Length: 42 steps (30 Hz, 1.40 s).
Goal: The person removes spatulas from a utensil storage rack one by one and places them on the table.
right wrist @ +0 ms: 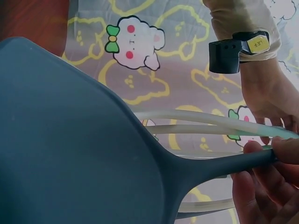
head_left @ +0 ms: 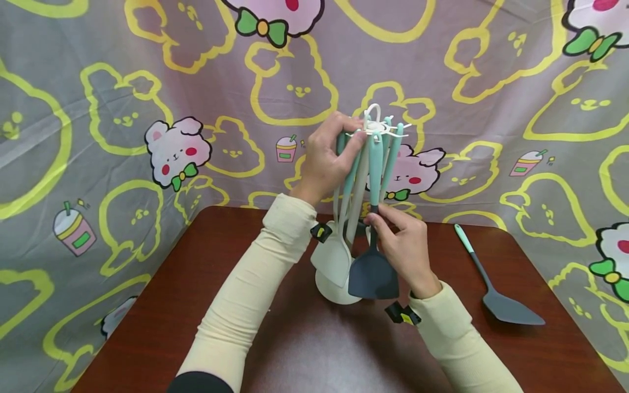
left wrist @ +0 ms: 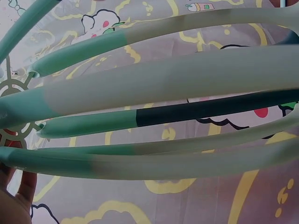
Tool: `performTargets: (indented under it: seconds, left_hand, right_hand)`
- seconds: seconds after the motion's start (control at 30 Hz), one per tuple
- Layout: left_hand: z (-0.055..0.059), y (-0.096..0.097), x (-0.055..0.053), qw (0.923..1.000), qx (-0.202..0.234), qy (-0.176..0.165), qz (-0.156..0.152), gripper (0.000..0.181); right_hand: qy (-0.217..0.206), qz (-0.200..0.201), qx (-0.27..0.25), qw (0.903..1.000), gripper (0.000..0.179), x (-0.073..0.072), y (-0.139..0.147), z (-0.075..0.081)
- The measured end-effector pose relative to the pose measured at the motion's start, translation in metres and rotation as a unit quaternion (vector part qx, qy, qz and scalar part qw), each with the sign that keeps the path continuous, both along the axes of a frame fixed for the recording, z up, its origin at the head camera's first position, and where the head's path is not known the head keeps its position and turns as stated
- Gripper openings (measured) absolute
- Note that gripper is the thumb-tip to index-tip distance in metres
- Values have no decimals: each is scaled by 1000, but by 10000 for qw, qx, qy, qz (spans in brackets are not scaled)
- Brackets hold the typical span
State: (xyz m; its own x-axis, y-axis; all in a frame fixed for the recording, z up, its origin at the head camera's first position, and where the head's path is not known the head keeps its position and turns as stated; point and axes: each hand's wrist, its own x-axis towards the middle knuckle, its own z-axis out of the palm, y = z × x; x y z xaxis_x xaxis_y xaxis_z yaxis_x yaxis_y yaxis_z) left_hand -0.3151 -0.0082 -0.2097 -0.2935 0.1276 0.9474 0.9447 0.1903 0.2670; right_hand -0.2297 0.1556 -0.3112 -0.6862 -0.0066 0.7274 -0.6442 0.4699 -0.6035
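A white utensil rack (head_left: pixel 377 130) with a hooked top stands on a round base, hung with several mint-handled utensils. My left hand (head_left: pixel 325 155) grips the rack's top at its left side, thumb and fingers by the hooks. Facing me on the rack hangs a dark grey turner (head_left: pixel 373 279), its handle end up at a hook. My right hand (head_left: pixel 404 240) pinches its shaft just under the mint part; in the right wrist view the wide blade (right wrist: pixel 84 135) fills the left side. Beside it hangs a pale turner (head_left: pixel 333 255). Pale stems (left wrist: pixel 177 77) cross the left wrist view.
A second dark grey turner (head_left: pixel 506 307) with a mint handle lies on the right of the brown table (head_left: pixel 211 273). A patterned cloth (head_left: pixel 236 87) with cartoon rabbits hangs behind the table and along both sides.
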Motion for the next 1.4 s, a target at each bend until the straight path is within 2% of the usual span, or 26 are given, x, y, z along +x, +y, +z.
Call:
performTargets:
  seconds: [0.43,0.8,1.17,1.4]
  left_hand:
    - [1,0,-2,10000,-31,10,19,10]
    - [0,2,-4,9998,98,-91,-119,10]
    - [1,3,-5,9999,77,-53,-116,10]
    - [-1,4,-6,9998,119,27,-141,9]
  right_hand:
    - [30,111,-40,9999,19,0,-1,2]
    - [38,268,-100,9996,20,4,0,-4]
    - [48,255,-170,9995,20,6,1,-5]
    - [199,272,-123,9994,18,7,1,-5]
